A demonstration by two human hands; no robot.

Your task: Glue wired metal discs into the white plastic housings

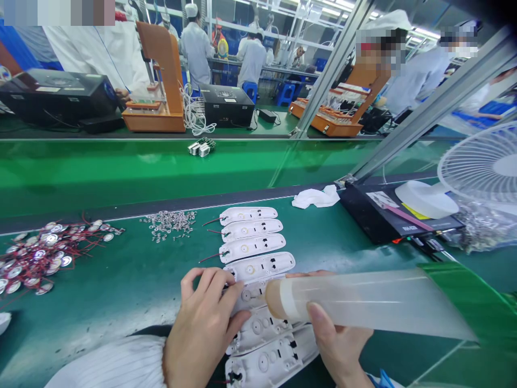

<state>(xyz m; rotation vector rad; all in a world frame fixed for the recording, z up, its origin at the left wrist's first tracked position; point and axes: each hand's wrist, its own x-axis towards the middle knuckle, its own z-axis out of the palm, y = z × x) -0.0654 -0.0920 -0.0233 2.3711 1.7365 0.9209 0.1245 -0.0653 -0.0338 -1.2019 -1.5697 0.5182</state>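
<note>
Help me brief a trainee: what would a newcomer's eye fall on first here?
Probably the big translucent whitish cylinder in the right hand, its tan end over the column of long white plastic shells at front centre. Next, likely the heap of round silvery discs with red wires on the dark green tabletop at far left, then the round white fan at the right edge.

Bright, cool light falls from the strip lamps overhead; it leaves soft pale glare on the green bench and a reflected sheen on the green belt; small metal discs glint, and a dim shadow lies near the left sleeve; the near things look fairly sharp, the far workers softer; the edges stretch, smearing the fan; square blocks blur some heads.
</note>
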